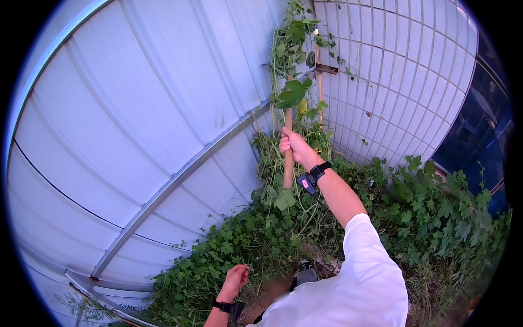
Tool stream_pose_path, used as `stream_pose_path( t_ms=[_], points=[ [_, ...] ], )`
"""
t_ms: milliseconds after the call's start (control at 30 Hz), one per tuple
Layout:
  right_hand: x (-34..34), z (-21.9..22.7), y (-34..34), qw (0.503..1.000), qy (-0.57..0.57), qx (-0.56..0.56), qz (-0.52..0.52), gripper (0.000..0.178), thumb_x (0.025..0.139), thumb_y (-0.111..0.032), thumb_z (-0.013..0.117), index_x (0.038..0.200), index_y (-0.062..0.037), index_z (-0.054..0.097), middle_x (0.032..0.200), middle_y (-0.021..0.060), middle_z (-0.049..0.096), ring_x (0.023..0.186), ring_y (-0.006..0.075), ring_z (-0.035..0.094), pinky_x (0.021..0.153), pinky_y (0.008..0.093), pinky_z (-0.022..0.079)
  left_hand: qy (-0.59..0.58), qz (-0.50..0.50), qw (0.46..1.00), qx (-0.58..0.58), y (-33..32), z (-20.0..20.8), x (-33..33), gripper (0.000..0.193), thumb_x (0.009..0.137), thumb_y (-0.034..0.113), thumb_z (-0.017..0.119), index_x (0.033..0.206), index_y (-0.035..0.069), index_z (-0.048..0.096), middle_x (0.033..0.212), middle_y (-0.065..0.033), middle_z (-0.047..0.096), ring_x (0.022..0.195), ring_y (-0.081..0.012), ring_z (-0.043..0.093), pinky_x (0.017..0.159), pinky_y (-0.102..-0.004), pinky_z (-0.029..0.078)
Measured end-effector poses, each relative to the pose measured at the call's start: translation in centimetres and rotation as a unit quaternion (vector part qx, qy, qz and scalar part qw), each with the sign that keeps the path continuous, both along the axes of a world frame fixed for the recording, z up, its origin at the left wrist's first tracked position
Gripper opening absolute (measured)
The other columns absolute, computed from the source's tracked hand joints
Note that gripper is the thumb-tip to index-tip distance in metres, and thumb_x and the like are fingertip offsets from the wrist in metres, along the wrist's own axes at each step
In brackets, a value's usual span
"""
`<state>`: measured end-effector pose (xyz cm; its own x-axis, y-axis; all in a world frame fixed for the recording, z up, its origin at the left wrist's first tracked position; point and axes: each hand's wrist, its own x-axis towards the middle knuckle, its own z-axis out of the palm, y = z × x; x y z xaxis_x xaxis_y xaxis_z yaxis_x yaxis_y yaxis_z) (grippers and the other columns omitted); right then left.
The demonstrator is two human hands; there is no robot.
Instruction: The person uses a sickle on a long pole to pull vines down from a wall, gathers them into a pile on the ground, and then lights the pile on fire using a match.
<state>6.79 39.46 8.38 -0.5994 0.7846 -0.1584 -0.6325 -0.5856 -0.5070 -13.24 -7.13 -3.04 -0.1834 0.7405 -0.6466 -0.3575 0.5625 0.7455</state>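
Wooden handle [289, 171], round, pale brown and straight, standing nearly upright near the corner where a white ribbed metal panel [147, 92] meets a white tiled wall [392, 82]. The person's right hand [296, 146] is wrapped around it partway along, with bare wood showing above and below the fist. Its upper end runs up behind a broad leaf [293, 94] into hanging vines [283, 57], so what it ends in, if anything, cannot be told.

The wood looks stiff, dry and fairly light (though whatever is hidden at the top could add weight), and it should be hard to break. The bare lower length looks the surest place to take hold; higher up, stems crowd against it. The vines seem soft and limp, their leaves easily torn.

The left hand [234, 278] is apart from the handle, low down in front of dense green plants [218, 250], its fingers bent inward; whether they pinch anything is unclear. Each wrist wears a black strap.
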Motion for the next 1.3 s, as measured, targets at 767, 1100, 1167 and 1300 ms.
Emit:
stream_pose_path(
  t_ms=[767, 1100, 1167, 1300],
  points=[
    [2.6, -14.2, -50.9, 0.974, -0.175, -0.099, -0.104, 0.032, 0.096, -0.034, 0.056, 0.083, -0.0099, 0.04, 0.064, -0.0011, 0.04, 0.048, 0.0086, 0.038, 0.043, 0.0238, 0.036, -0.165, -0.205, 0.962, 0.075, -12.8, -0.6, 12.5, 0.026, 0.101, 0.037, 0.047, 0.094, 0.013, 0.041, 0.07, 0.003, 0.044, 0.054, -0.0066, 0.039, 0.047, -0.0221, 0.036],
    [-4.9, -19.3, -57.6, 0.957, -0.262, -0.077, 0.103, 0.026, 0.096, -0.026, 0.056, 0.097, -0.0006, 0.051, 0.083, 0.0099, 0.059, 0.073, 0.0243, 0.063, 0.066, 0.0385, 0.056, -0.358, -0.106, 0.928, 0.015, -22.8, -2.9, 3.2, 0.016, 0.098, 0.022, 0.053, 0.098, 0.006, 0.054, 0.061, 0.0083, 0.037, 0.044, -0.002, 0.032, 0.038, -0.0175, 0.026],
    [-5.6, -18.4, -58.1, 0.944, -0.289, -0.066, 0.147, 0.026, 0.097, -0.025, 0.054, 0.098, 0.001, 0.051, 0.089, 0.0124, 0.06, 0.079, 0.0268, 0.065, 0.071, 0.042, 0.057, -0.482, -0.058, 0.874, 0.009, -23.9, -3.9, 2.4, 0.015, 0.099, 0.019, 0.049, 0.098, 0.004, 0.053, 0.058, 0.0065, 0.037, 0.04, -0.0022, 0.031, 0.035, -0.0164, 0.028],
    [-5.8, -15.3, -57.2, 0.924, -0.314, 0.061, 0.21, 0.032, 0.097, -0.028, 0.054, 0.102, 0.0028, 0.052, 0.091, 0.0126, 0.061, 0.082, 0.0265, 0.065, 0.076, 0.0434, 0.058, -0.764, 0.046, 0.643, 0.028, -24.7, -3.7, 1.7, 0.015, 0.099, 0.016, 0.045, 0.097, 0.002, 0.046, 0.056, 0.0034, 0.039, 0.038, -0.0032, 0.036, 0.033, -0.0165, 0.033]
  ],
)
